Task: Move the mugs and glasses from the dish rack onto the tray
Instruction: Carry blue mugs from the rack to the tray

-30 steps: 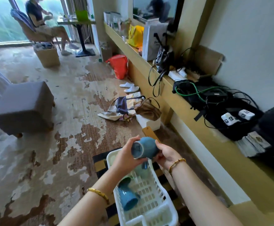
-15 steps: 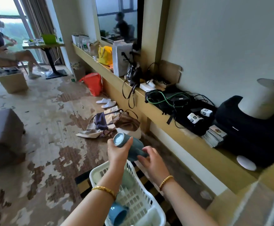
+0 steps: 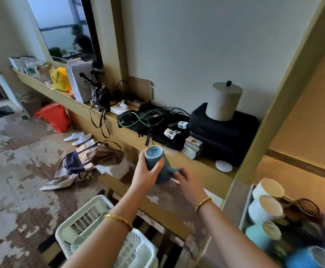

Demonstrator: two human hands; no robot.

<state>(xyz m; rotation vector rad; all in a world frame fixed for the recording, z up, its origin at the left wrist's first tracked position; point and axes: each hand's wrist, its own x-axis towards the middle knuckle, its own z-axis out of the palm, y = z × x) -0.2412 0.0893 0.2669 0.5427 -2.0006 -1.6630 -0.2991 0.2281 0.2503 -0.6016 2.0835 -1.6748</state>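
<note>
**Blue mug held in both hands above the dish rack**

Blue-grey ceramic – the mug (image 3: 156, 165) is held in the air, tilted, with its base turned up and toward the camera. The left hand (image 3: 145, 176) grips the mug body, fingers and thumb curled round its side. The right hand (image 3: 188, 183) is at the lower end of the mug, its fingers curled against it; motion blur prevents a clear reading of how far they wrap round it.

The mug is above and beyond the white plastic dish rack (image 3: 92, 213), which sits on the floor at the bottom of the view, partly covered by the left forearm. Each wrist carries a gold bracelet.

At the lower right, a group of cups stands on the tray (image 3: 245, 209) – two white mugs (image 3: 264, 202), a pale green mug (image 3: 262, 235), and a blue mug (image 3: 308, 257) at the frame edge. This area is blurred, and further items behind them cannot be identified.

Behind the hands runs a long wooden ledge (image 3: 188, 161) along the wall. It carries black cases (image 3: 223, 134) topped by a lidded grey canister (image 3: 224, 102), cables, and a white paper bag (image 3: 79, 79). A red bag (image 3: 54, 117) and white slippers (image 3: 78, 138) lie on the patterned carpet.
</note>
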